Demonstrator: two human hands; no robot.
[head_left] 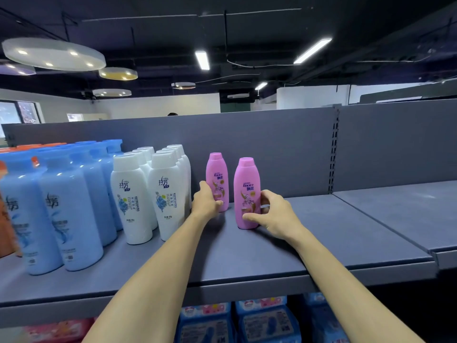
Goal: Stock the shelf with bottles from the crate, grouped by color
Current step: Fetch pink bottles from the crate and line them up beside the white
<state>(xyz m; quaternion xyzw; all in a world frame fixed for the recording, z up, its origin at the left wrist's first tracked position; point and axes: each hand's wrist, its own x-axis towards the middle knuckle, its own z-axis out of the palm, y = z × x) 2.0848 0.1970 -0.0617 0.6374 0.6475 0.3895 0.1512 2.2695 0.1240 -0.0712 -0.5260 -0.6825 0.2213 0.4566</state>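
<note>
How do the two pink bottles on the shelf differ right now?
The rear pink bottle stands farther back, nearer the white bottles; the front pink bottle stands closer to the shelf edge and to the right. The left hand grips the rear one low on its side; the right hand holds the front one. Both are upright, capped, with the same label.

both arms extended, left hand [206,200] curled, right hand [273,215] gripping – fingers wrapped

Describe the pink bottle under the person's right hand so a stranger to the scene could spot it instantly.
Start at the grey shelf and pass the blue bottles and white bottles on its left. Two pink bottles stand beyond them. Yours is the nearer pink bottle, gripped by the right hand.
</note>
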